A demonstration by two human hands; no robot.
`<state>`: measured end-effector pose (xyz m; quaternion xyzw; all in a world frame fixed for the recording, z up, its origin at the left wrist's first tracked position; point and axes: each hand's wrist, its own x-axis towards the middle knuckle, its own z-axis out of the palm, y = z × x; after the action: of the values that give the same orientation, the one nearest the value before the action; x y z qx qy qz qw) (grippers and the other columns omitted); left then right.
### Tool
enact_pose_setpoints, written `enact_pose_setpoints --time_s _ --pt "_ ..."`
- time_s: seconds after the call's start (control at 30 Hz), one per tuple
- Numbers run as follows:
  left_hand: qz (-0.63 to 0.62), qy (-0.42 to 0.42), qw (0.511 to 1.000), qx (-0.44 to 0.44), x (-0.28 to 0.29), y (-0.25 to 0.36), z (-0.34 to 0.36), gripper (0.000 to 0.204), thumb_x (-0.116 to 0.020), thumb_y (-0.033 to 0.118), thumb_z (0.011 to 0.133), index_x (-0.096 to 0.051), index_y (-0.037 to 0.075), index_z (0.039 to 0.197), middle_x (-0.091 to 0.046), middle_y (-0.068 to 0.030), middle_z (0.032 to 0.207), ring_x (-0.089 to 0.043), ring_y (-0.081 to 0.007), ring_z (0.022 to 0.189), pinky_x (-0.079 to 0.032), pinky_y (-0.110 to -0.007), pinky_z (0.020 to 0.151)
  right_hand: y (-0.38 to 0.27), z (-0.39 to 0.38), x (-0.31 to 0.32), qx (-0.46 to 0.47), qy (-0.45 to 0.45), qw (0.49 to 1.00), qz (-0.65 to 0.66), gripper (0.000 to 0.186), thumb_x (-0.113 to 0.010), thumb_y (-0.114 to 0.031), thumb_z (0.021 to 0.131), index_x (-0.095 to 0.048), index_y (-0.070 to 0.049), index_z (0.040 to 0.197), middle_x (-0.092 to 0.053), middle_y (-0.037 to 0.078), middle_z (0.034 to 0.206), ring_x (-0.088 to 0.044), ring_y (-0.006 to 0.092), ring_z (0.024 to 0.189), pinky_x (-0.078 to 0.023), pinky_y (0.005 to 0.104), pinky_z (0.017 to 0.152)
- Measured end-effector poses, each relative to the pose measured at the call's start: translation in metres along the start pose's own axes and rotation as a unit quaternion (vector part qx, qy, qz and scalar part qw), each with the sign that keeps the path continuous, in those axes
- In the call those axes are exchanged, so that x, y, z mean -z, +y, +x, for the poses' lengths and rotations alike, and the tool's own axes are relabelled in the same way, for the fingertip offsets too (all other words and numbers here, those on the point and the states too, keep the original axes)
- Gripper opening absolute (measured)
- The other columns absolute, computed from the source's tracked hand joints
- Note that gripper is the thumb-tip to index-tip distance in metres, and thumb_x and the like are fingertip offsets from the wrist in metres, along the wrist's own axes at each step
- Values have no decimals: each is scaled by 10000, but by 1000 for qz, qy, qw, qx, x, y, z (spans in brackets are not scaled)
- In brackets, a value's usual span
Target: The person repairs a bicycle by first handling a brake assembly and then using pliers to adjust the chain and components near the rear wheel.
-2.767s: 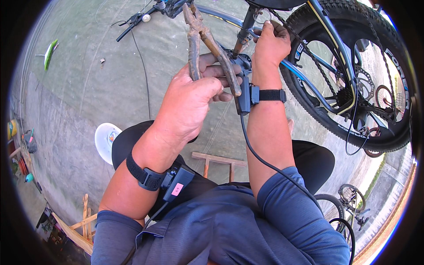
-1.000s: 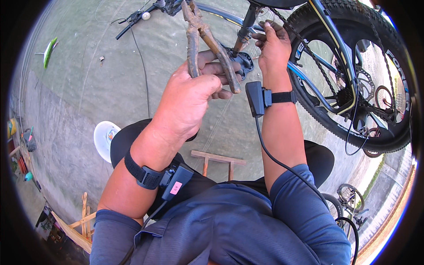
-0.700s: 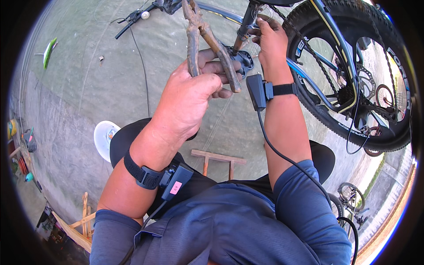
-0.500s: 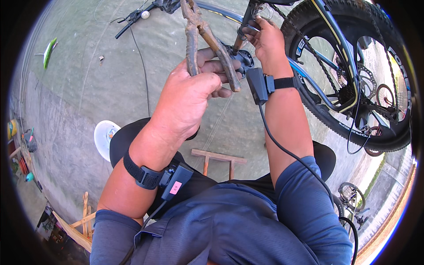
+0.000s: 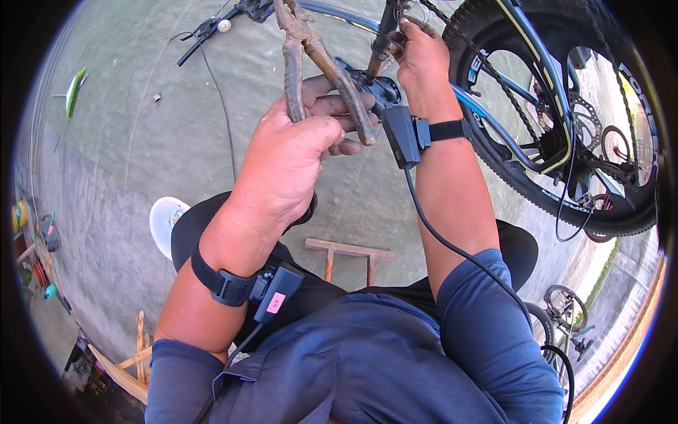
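Note:
My left hand (image 5: 286, 152) is closed round the handles of a worn, rusty pair of pliers (image 5: 294, 60), jaws pointing away from me. The handles stand apart, with several dark-stained fingers behind them. Farther right, my right hand (image 5: 426, 67) pinches at a thin wire (image 5: 422, 10) that loops above its fingertips, close to a dark tube of the bicycle. What exactly the fingertips grip is partly hidden. Beneath that tube, between my hands, sits a black bicycle part (image 5: 385, 90). The bicycle frame (image 5: 547, 60) is blue, black and yellow.
A big wheel with a knobbly tyre (image 5: 600, 230) fills the upper right. The handlebar (image 5: 205, 35) and a loose cable lie at upper left. A white bowl (image 5: 162, 222) is by my left knee; a wooden stand (image 5: 349, 249) is between my legs. Another bicycle (image 5: 565, 311) stands lower right.
Both hands have shifted slightly left, the pliers still in my left hand. My right hand stays at the wire beside the tube. The whole view has also moved a little.

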<state>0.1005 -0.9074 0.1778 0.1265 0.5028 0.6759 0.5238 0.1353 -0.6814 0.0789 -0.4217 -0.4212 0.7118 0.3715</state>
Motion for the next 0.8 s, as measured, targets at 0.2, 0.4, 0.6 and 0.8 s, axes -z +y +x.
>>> enact_pose_setpoints --time_s 0.2,0.4,0.6,0.8 --pt "-7 -2 1000 2 0 -1 1 588 -433 24 742 -402 -63 1323 -579 -219 1221 -609 -274 1030 -494 -342 824 0 1 -12 73 34 994 -77 115 -607 -133 894 -610 -30 945 -630 65 742 -585 150 595 -454 276 509" --pt "-10 1 1000 3 -1 0 1 612 -434 22 720 -403 -68 1325 -575 -221 1224 -607 -258 1002 -491 -334 823 -7 8 -6 170 62 956 -233 167 -661 -157 840 -676 2 893 -659 61 765 -601 171 608 -460 317 530" --pt "-5 -3 1000 -1 0 0 1 611 -428 19 718 -404 -74 1322 -569 -225 1230 -604 -252 1002 -488 -333 822 -10 30 4 105 59 956 -268 347 -547 -312 899 -681 4 851 -665 88 768 -608 178 646 -456 326 561" --pt "-4 -7 1000 -3 0 0 1 601 -426 17 723 -408 -75 1316 -566 -225 1235 -602 -252 1012 -490 -332 818 7 29 8 82 18 994 -68 405 -481 -382 914 -652 -39 1045 -685 127 875 -633 230 725 -493 376 681"
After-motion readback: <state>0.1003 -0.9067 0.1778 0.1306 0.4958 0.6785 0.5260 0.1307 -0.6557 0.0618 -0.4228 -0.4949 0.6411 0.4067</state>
